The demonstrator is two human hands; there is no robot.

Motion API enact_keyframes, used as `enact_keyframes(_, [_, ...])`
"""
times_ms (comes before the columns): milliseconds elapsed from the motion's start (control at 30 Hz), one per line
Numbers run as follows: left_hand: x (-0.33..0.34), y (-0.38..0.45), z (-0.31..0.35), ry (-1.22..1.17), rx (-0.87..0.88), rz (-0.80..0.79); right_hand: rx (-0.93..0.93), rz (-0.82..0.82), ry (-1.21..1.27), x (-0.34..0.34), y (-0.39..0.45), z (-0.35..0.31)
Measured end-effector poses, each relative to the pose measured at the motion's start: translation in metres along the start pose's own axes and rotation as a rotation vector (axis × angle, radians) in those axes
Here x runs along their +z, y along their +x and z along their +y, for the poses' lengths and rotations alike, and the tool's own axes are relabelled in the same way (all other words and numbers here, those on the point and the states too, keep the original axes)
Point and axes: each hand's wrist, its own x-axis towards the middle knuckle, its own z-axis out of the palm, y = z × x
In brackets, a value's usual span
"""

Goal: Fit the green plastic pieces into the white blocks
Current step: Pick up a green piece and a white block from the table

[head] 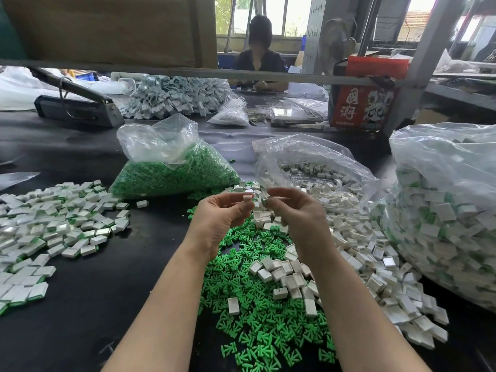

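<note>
Both hands are up over the dark counter [112, 277], and here comes the join: the left hand [218, 218] pinches a small white hollow plastic block [248, 197] between thumb and fingertips, raised above the loose heap of green forked plastic pieces [257, 304]. The right hand [300, 218] is curled, fingertips pinched together just beside the block at its 3 o'clock; a sliver of green shows at those tips, probably a piece, though too little is visible to be sure. To do this well, I'd say keep the block steady, line the piece square with the opening, and press straight in, not at a slant. The block stands roughly upright, open end facing up toward the camera, long axis running 6 to 12 o'clock. Spare white blocks [357, 237] lie at 3 o'clock, and finished ones [61, 224] wait at 9 o'clock.
</note>
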Motion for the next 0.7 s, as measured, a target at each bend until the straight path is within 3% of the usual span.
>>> enact_keyframes(433, [0.0033,-0.005,0.0015,0.017,0.018,-0.133,0.062,-0.029,0.166,0.0005,0.0001,-0.0008])
enact_keyframes(700, [0.0038,-0.0013,-0.0004,0.047,0.045,-0.075,0.099,-0.061,0.171,0.0006,0.0009,0.0004])
